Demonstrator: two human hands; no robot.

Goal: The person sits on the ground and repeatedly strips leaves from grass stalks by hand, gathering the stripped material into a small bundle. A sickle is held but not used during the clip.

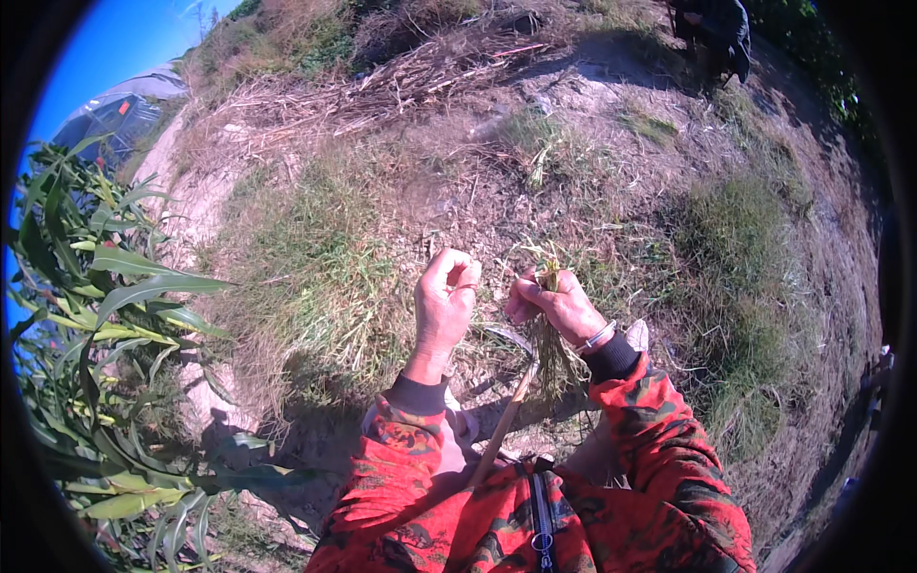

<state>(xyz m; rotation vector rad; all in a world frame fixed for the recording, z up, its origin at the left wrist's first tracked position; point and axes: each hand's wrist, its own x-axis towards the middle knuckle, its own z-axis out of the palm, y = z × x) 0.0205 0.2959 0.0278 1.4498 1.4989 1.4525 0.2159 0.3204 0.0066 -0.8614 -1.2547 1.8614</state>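
Observation:
My right hand (555,304) is closed around a bunch of cut grass (550,358). The cut ends stick up above the fist and the thin stems hang below it. To its left, level with it, my left hand (445,297) is raised with thumb and fingers curled together; no object shows in it. A sickle stands in front of my body, its wooden handle (507,422) slanting up from my jacket. Its curved metal blade (510,334) lies behind the hanging stems, partly hidden. Neither hand touches the sickle.
Heaped grass (326,286) lies to the left, with more grass (745,301) to the right. Tall leafy corn-like plants (122,322) line the left side. Dry stalks (401,93) are piled ahead on bare soil. A person in dark clothing (720,32) is at the upper right.

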